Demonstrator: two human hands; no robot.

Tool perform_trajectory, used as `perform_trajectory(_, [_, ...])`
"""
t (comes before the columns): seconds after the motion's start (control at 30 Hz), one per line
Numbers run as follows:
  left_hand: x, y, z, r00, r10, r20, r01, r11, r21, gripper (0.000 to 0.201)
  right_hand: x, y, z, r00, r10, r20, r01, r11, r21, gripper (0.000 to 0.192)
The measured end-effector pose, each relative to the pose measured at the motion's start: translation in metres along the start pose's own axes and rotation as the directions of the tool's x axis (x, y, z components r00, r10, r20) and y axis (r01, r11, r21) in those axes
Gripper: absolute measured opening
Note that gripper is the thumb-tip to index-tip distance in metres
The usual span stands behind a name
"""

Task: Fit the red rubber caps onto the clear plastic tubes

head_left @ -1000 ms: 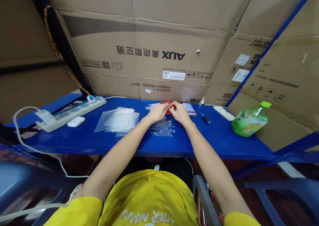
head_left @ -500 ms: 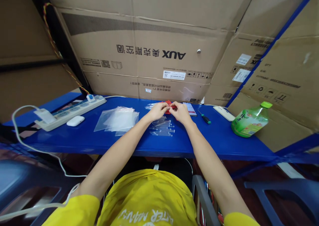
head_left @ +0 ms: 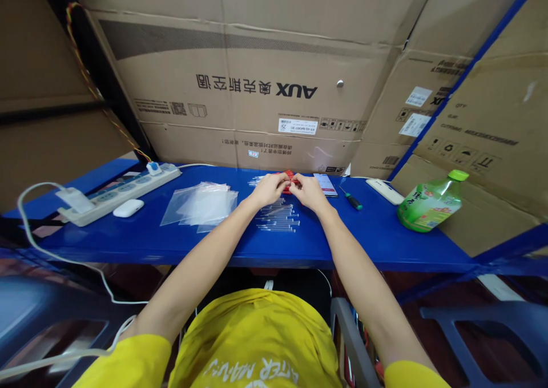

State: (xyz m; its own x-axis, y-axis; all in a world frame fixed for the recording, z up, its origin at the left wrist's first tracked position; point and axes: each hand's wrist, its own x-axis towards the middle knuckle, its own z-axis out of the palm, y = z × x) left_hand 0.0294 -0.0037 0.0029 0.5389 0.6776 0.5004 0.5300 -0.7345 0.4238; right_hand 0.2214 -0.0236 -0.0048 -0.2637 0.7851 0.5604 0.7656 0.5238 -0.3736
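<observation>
A smooth blue metal bench (head_left: 385, 237) was backed by matte corrugated cardboard boxes (head_left: 240, 91). Limp clear plastic bags (head_left: 199, 205) were stacked left; thin clear tubes (head_left: 278, 219) were laid in a row nearer. Behind them, a small red part (head_left: 289, 176), low over the bench's middle, was pinched between the left hand (head_left: 269, 189) and right hand (head_left: 309, 192), fingers closed. A light, steady pinch was judged best.

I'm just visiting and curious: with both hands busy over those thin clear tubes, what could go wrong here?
The clear tubes lie loose under the wrists; a forearm might roll them off the blue shelf. The green bottle lies on its side and could roll. The left hand and right hand hide the small red item.
</observation>
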Motion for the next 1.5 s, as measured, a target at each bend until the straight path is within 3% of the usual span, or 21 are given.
perform_trajectory(0.27, [0.0, 0.003, 0.0, 1.0, 0.002, -0.003, -0.002, 1.0, 0.01, 0.024, 0.001, 0.001, 0.007, 1.0, -0.016, -0.003, 0.015, 0.995, -0.101, 0.014])
perform_trajectory(0.5, [0.001, 0.004, 0.004, 1.0, -0.01, -0.023, 0.01, 1.0, -0.015, 0.024, 0.002, 0.005, 0.011, 1.0, -0.013, -0.018, 0.011, 0.996, -0.091, 0.016])
perform_trajectory(0.83, [0.002, -0.005, -0.001, 0.996, -0.084, 0.03, 0.089, 0.947, -0.308, 0.035, -0.001, 0.001, 0.004, 0.996, -0.088, 0.012, 0.086, 0.99, 0.11, 0.015])
perform_trajectory(1.17, [-0.002, -0.001, 0.0, 0.994, -0.099, -0.053, 0.083, 0.964, -0.254, 0.016, 0.0, 0.002, 0.002, 0.999, -0.041, 0.012, 0.041, 0.999, 0.019, 0.013])
perform_trajectory(1.5, [0.003, 0.006, 0.006, 0.989, -0.109, -0.096, 0.079, 0.96, -0.27, 0.016, 0.0, -0.003, 0.006, 0.999, -0.04, -0.031, 0.036, 0.991, -0.126, 0.017])
